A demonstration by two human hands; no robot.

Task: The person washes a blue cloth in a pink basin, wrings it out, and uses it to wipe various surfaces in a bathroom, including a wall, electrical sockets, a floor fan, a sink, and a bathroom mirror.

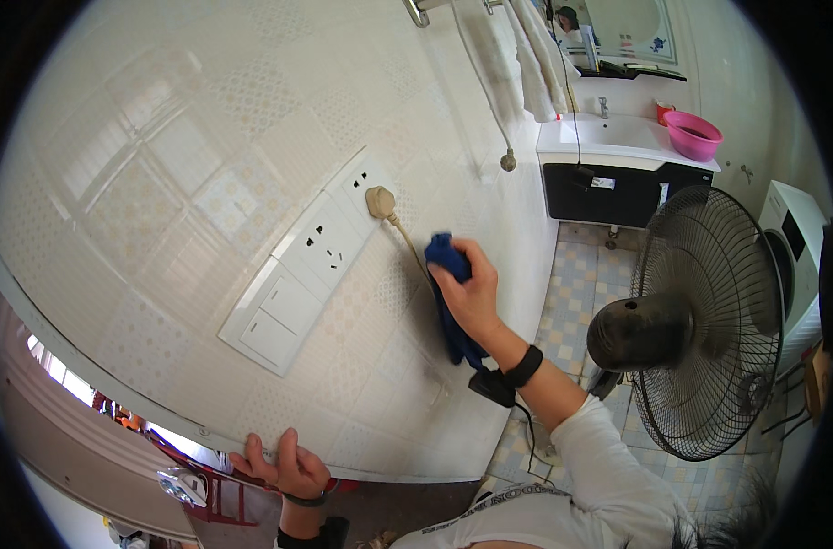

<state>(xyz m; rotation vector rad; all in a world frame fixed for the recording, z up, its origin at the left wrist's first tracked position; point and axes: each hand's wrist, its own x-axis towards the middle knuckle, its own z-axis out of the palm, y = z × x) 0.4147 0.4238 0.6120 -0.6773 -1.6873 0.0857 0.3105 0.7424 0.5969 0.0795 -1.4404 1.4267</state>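
Observation:
My right hand (468,288) grips a dark blue cloth (450,322) close to the light tiled wall (361,302); part of the cloth hangs below the fingers. Up and left of it, a white multi-gang socket and switch panel (306,267) is fixed to the wall, with a beige plug (380,202) inserted near its upper end. The plug's cord runs down behind the cloth. My left hand (286,466) rests with fingers apart at the wall's lower edge and holds nothing. Both wrists wear black bands.
A black pedestal fan (704,322) stands at the right over the tiled floor. Beyond are a washbasin cabinet (622,192), a pink basin (693,135) and a white washing machine (794,261). White towels (536,62) and a loose plug (507,160) hang above. A red metal frame (217,494) is at lower left.

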